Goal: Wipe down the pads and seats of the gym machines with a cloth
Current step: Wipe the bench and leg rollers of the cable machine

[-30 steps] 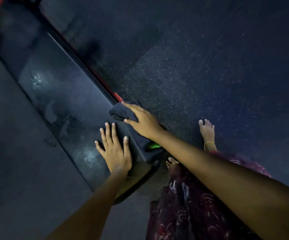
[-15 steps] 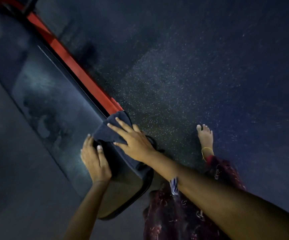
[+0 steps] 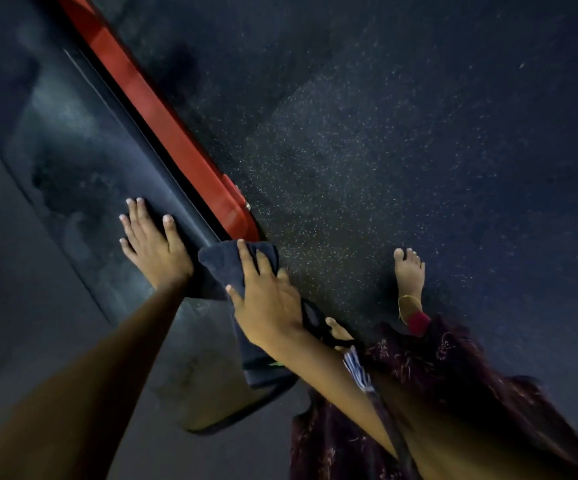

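Observation:
A long black bench pad [image 3: 83, 161] runs diagonally from the upper left down to the lower middle. My left hand [image 3: 152, 244] lies flat on its top with the fingers spread. My right hand [image 3: 263, 299] presses a dark cloth [image 3: 225, 265] against the pad's right side edge, fingers straight over the cloth. The cloth hangs down over the edge below my wrist, with a small green spot near its lower end. The pad's near end is rounded and shows dull smears.
A red metal frame bar [image 3: 162, 126] runs along the pad's right side. Dark speckled rubber floor [image 3: 384, 133] fills the right. My bare feet [image 3: 408, 271] and dark patterned clothing [image 3: 436, 375] are at the lower right. Plain grey floor lies left of the pad.
My right hand and the cloth slid from the pad's top over to its right side edge. My left hand flattened on the pad again. The view shifted, showing more of the red bar.

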